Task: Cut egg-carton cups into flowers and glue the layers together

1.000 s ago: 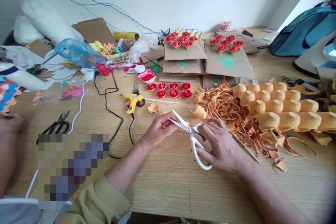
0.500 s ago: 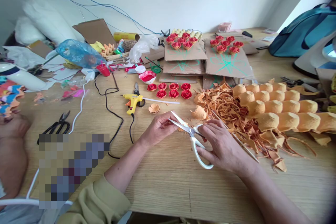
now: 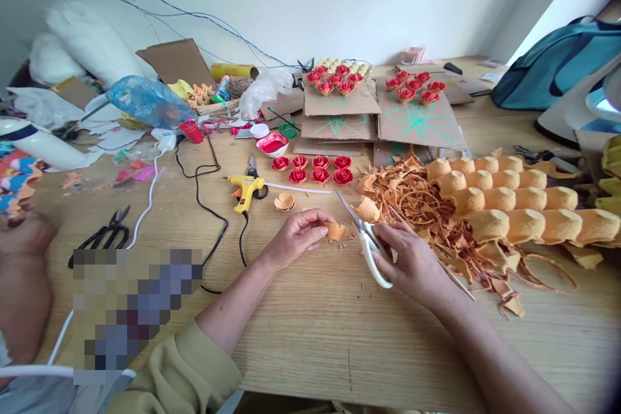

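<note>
Between the thumb and fingers of my left hand (image 3: 303, 237) is a small orange piece of egg carton (image 3: 336, 231) with a cut edge. My right hand (image 3: 407, 259) is wrapped round the white handles of a pair of scissors (image 3: 365, 233), whose blades are closed and point up and to the left, apart from the piece. Beyond my left hand lies an orange cup cut into petals (image 3: 284, 201). A whole carton cup (image 3: 367, 209) rests just behind the scissors, at the edge of a heap of orange scraps (image 3: 417, 200).
A yellow glue gun (image 3: 246, 191) with a black cord lies left of centre. Behind it are a bowl of red paint (image 3: 272, 144) and several red paper roses (image 3: 320, 173). Orange egg cartons (image 3: 524, 194) stand right. Another person's hand (image 3: 24, 233) is at far left, near black shears (image 3: 107, 233).
The scissors have closed and moved back from my left hand, turning more upright. The orange piece now shows clearly in my left fingers. The view has shifted slightly.
</note>
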Demonstrator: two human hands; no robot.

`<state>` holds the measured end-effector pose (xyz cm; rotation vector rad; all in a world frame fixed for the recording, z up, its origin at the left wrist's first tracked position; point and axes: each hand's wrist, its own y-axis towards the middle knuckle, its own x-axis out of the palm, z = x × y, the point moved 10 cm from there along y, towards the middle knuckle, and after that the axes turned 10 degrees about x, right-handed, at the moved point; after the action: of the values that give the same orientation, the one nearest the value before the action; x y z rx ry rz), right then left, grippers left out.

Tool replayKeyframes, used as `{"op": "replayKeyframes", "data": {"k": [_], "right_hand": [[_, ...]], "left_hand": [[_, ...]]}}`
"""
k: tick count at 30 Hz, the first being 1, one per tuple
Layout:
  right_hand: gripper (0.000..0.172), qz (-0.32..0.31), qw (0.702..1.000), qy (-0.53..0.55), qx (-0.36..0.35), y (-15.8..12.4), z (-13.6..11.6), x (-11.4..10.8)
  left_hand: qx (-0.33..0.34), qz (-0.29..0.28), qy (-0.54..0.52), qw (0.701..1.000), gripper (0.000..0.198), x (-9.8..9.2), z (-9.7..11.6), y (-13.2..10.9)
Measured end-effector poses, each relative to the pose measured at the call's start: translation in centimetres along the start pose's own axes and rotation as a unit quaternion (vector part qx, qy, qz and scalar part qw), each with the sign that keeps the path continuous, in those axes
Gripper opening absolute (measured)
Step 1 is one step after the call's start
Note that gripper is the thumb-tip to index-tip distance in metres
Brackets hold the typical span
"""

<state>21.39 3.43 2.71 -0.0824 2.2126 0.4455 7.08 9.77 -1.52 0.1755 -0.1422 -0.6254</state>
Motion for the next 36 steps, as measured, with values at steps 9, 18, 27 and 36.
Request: {"op": "replayKeyframes", "data": {"k": [9, 18, 27, 36], "right_hand": [[0.015, -0.039, 0.978, 0.185, 0.088, -0.1, 0.7, 0.0], [0.018, -0.012, 0.952, 0.282, 0.121, 0.2, -0.1, 0.4], [0.037, -0.017, 0.894, 0.418, 0.164, 0.1, 1.5, 2.3], [0.042, 0.025, 0.869, 0.457, 0.189, 0.0, 2.3, 2.0]], "left_hand": [[0.040, 0.007, 0.065, 0.997, 0.030, 0.5, 1.5, 0.4], [0.006, -0.068, -0.005, 0.998, 0.036, 3.4, -0.2, -0.6], [-0.002, -0.052, -0.059, 0.997, 0.057, 4.3, -1.0, -0.9], [-0.011, 0.018, -0.186, 0.982, 0.057, 3.5, -1.3, -0.4]]}}
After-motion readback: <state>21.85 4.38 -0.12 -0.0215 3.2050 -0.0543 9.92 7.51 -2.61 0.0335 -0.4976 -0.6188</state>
